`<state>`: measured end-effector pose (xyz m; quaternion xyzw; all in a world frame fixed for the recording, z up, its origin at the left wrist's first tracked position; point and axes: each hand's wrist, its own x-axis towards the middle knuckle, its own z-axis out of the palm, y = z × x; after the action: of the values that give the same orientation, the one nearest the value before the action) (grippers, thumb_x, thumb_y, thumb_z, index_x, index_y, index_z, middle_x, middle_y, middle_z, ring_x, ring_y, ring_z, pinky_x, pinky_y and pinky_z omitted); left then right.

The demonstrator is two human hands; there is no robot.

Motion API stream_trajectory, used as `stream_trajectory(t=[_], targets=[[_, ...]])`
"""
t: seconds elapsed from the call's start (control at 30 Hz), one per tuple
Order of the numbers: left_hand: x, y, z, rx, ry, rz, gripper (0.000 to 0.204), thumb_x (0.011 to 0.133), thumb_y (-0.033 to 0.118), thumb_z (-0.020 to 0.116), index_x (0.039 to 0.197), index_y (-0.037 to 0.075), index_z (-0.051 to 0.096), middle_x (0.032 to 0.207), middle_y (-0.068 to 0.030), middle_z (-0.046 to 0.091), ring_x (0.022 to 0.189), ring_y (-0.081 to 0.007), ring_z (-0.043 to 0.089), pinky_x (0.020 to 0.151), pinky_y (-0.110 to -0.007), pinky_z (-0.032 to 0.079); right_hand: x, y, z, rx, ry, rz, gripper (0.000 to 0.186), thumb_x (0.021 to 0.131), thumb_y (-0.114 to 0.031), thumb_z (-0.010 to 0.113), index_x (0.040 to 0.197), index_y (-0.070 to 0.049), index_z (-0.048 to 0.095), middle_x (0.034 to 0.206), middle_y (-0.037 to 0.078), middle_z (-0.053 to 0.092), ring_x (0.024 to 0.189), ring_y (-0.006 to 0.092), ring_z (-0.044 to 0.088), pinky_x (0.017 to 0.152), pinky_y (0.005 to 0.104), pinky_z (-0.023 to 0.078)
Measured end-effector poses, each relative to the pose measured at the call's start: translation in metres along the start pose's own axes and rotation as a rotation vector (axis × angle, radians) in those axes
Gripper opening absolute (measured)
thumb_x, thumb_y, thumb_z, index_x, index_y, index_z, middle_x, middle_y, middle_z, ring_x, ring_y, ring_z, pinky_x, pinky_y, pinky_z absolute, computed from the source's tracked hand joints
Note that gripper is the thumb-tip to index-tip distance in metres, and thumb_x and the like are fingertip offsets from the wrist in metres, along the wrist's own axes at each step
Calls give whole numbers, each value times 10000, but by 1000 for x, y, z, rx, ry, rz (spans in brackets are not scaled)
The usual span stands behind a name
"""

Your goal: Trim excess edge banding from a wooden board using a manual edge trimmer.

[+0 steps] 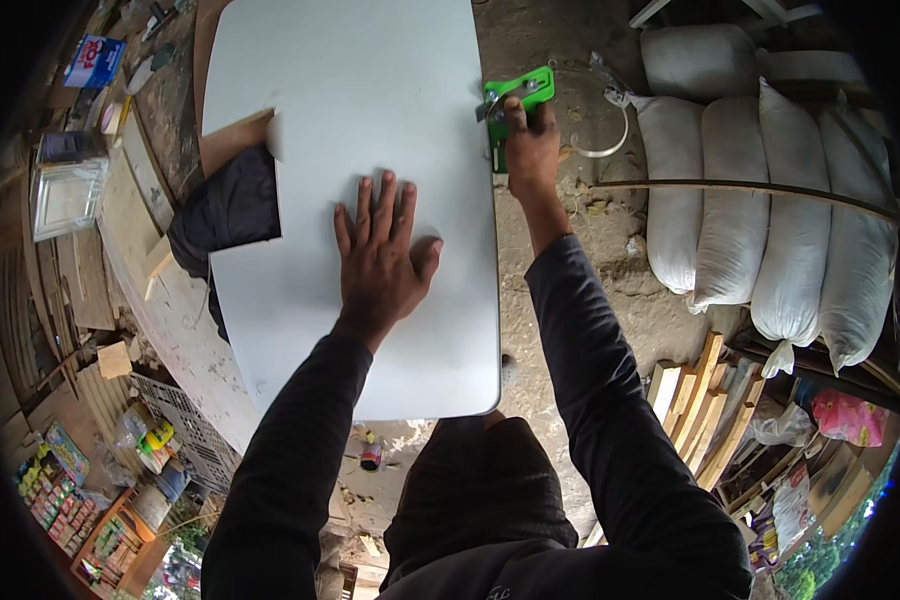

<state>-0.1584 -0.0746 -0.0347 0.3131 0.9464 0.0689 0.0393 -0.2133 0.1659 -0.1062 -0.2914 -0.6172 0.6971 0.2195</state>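
Observation:
A white board [370, 90] with rounded corners and a rectangular notch in its left side lies in front of me. Flat on its middle rests my left hand [380, 245], fingers spread and holding nothing. At the board's right edge my right hand [532, 150] grips a green edge trimmer [538, 84] with metal screws on top. The trimmer touches that edge; its underside is hidden. A thin pale curled strip [610, 150] lies just to the right of the hand.
Full white sacks [730, 200] lie at the right, with cut timber [705, 405] stacked below them. Beneath the board's left side is a worktable [195, 325]; a dark bag [235, 205] shows in the notch. A small red can [371, 457] stands near my legs.

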Motion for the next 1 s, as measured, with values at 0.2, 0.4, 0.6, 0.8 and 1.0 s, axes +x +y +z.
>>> stream_trajectory(t=[0.2, 0.4, 0.6, 0.8, 1.0], targets=[[-2, 3, 11, 10, 60, 1, 720, 1000, 441, 560, 1574, 42, 390, 1679, -168, 278, 1574, -381, 195, 1218, -671, 140, -19, 8, -10, 77, -20, -6, 355, 1040, -288, 671, 1243, -7, 595, 1088, 63, 695, 939, 132, 607, 801, 296, 501], [-2, 7, 17, 33, 75, -16, 711, 995, 433, 592, 1575, 72, 393, 1680, -156, 278, 1569, -373, 207, 1218, -687, 128, -77, 12, -37, 86, -23, 29, 302, 1057, -218, 637, 1226, 19, 558, 1110, 105, 698, 989, 162, 621, 885, 308, 501], [-5, 9, 22, 131, 75, -100, 699, 1021, 502, 539, 1591, 132, 376, 1685, -94, 294, 1582, -332, 195, 1190, -752, 98, -149, 11, -66, 17, 2, 20, 347, 1051, -310, 647, 1150, 12, 564, 1032, 116, 688, 933, 162, 618, 829, 322, 507], [-6, 4, 33, 190, 110, -92, 717, 1038, 611, 441, 1591, 158, 376, 1689, -67, 290, 1581, -341, 196, 1100, -865, 80, -236, 3, -103, -183, -1, 50, 368, 1054, -365, 632, 1094, -6, 562, 957, 92, 665, 858, 146, 591, 764, 309, 496], [-6, 3, 36, 185, 122, -108, 725, 1026, 613, 457, 1597, 176, 367, 1683, -41, 296, 1581, -337, 186, 1065, -899, 67, -296, 16, -127, -105, 24, 145, 316, 1054, -310, 646, 1090, -11, 550, 931, 55, 643, 851, 119, 562, 760, 287, 486]])
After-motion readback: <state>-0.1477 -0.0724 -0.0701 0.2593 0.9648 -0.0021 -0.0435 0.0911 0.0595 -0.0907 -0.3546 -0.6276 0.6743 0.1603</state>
